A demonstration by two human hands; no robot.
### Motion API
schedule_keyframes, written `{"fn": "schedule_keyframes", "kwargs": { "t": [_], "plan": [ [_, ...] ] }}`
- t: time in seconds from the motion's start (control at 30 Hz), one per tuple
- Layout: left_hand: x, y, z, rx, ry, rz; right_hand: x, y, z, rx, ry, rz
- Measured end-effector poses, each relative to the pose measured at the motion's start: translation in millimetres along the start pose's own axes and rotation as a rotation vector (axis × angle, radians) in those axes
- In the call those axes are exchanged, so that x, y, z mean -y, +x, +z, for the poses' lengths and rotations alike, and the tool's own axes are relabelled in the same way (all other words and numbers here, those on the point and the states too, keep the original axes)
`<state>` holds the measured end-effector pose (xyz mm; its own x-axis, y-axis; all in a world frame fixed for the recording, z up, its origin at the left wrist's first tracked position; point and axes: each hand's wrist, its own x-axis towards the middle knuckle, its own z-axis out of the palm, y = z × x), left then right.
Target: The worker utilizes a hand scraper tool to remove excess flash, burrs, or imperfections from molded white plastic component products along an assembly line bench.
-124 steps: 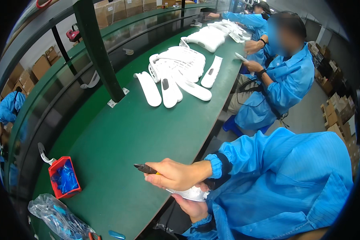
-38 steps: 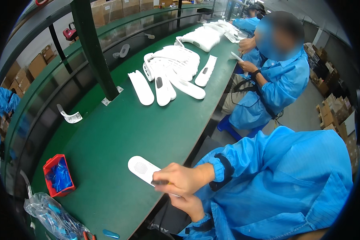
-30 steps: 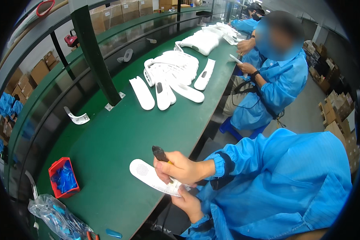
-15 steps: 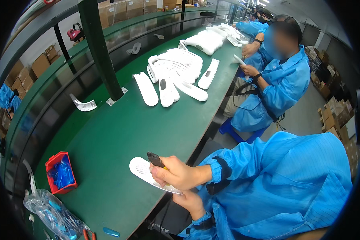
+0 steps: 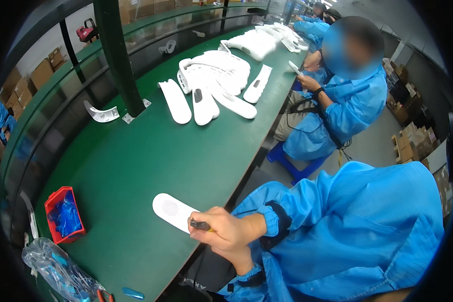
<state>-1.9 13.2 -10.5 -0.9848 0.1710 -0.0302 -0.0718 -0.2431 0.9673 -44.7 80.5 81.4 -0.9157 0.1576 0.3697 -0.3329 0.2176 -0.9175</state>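
A long white plastic panel (image 5: pixel 172 211) with a rounded end and a patch of small holes lies slantwise at the table's front edge. My right hand (image 5: pixel 220 227) is closed around a slim black-and-yellow hand tool (image 5: pixel 201 225), over the panel's near end. The tool's working tip is hidden by my fingers. Just below it, my left hand (image 5: pixel 238 257) grips the near end of the panel; its fingers are mostly covered by my right hand.
White panels (image 5: pixel 206 105) lie before a stack of white parts (image 5: pixel 219 68) on the green table (image 5: pixel 131 166). At left stand a red bin (image 5: pixel 49 207) with blue pieces and a clear plastic bag (image 5: pixel 55 267). A green post (image 5: pixel 117 60) rises behind. A co-worker (image 5: pixel 355 100) sits at right.
My right hand has slid toward the panel's near end and now covers more of my left hand. The tool has tipped from upright to lying flatter. The whole view has shifted slightly.
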Motion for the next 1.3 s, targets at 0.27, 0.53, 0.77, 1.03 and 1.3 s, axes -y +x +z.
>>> {"fn": "schedule_keyframes", "kwargs": {
  "t": [0.27,0.53,0.77,1.03,1.3],
  "plan": [
    [-19.0,-2.9,-4.1,0.009,0.081,-0.149,22.3,20.2,-55.3,0.173,-0.206,0.151],
    [-80.1,12.2,15.7,0.041,0.667,0.286,-15.4,-10.1,-66.9,0.302,-0.326,0.164],
    [-128.0,24.9,-11.2,0.379,0.318,0.344,-27.0,34.2,-85.0,0.411,0.821,0.760],
    [-108.5,59.2,-62.3,-0.099,0.615,0.356,-37.0,117.9,-54.7,0.503,0.209,0.554],
    [-99.1,65.8,-73.3,-0.159,0.666,0.407,-44.5,286.4,-23.2,0.066,-0.376,0.271]
  ]
}}
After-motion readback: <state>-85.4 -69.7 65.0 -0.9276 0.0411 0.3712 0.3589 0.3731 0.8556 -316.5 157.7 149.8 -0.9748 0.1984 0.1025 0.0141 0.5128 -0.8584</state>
